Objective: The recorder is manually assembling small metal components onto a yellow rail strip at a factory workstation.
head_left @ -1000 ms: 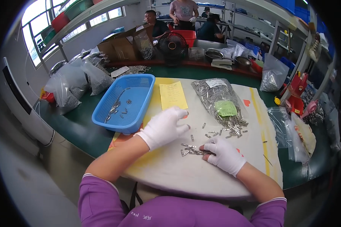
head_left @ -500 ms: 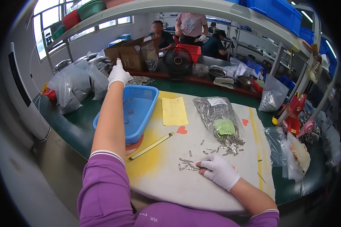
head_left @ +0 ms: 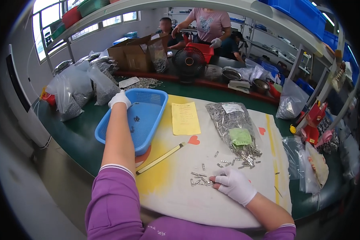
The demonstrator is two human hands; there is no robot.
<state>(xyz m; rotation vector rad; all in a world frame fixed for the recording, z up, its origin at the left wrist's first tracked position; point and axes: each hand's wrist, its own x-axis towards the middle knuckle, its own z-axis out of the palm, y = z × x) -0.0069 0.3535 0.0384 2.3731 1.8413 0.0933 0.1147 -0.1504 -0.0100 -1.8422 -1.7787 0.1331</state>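
Work surface: a white mat [head_left: 212, 200], yellow-stained at its left part, laid on a green table [head_left: 74, 134]. Two red heart stickers on the mat.

Left hand [head_left: 119, 99]: white glove, arm stretched over the blue basket [head_left: 148, 120], hand at its far left rim. Fingers curled downward; whether they grip anything cannot be told. A few small metal parts lie in the basket.

Right hand [head_left: 236, 185]: white glove, resting flat on the mat, fingers extended and pressing on a small pile of metal pins [head_left: 200, 180]. Nothing clasped.

More pins scattered on the mat near a clear bag [head_left: 230, 122] of the same pins, mouth toward the person, green slip inside. Yellow paper [head_left: 185, 118] between basket and bag. A ruler [head_left: 161, 159] lies slantwise below the basket.

Room: filled plastic bags at the table's left; cardboard boxes, a black fan [head_left: 189, 63], metal bowls and a red crate behind. Two other people at the far side. Shelf overhead with blue bins; windows at left.
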